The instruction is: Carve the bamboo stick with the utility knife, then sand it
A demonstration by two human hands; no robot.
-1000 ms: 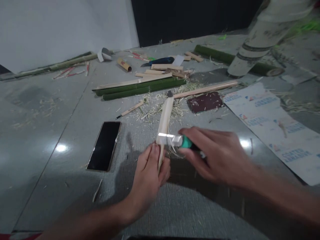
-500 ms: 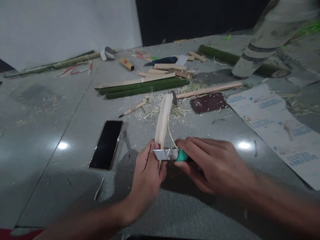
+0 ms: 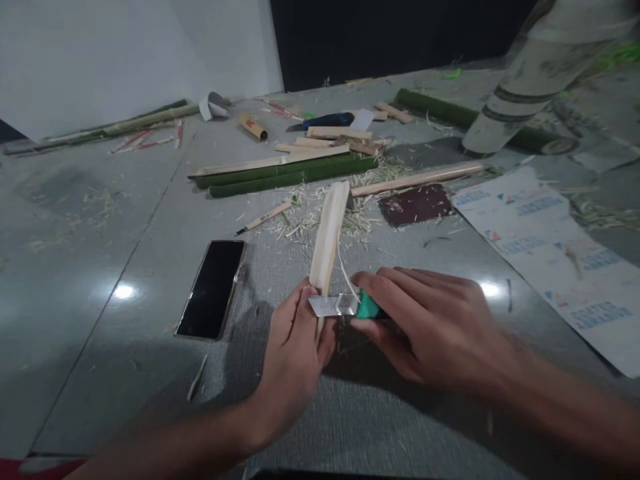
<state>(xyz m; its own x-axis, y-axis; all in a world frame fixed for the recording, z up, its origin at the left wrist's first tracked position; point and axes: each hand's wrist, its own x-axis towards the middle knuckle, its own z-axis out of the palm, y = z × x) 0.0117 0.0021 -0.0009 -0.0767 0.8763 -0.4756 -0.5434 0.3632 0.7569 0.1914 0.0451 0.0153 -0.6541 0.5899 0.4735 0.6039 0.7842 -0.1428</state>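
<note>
Near the middle of the head view, my left hand (image 3: pixel 297 343) is closed around the lower end of a pale bamboo strip (image 3: pixel 327 240), which points up and away from me. My right hand (image 3: pixel 430 320) grips a utility knife (image 3: pixel 369 305) with a green and black handle. Its flat steel blade lies across the strip just above my left thumb. A thin curled shaving hangs off the strip's right edge, down to the knife. My palm hides most of the knife's handle, and my left fingers cover the strip's lower end.
Left of my hands lies a phone (image 3: pixel 211 290). Beyond are a small chisel (image 3: pixel 265 217), split green bamboo (image 3: pixel 295 177), a hammer (image 3: pixel 415 180), a dark red sandpaper piece (image 3: pixel 415 205) and scattered shavings. Printed abrasive sheets (image 3: pixel 545 233) lie at right, below someone's leg (image 3: pixel 510 100).
The knife and my right hand have shifted very slightly up and to the right. The strip's tip is a little higher and farther right. Both grips are the same.
</note>
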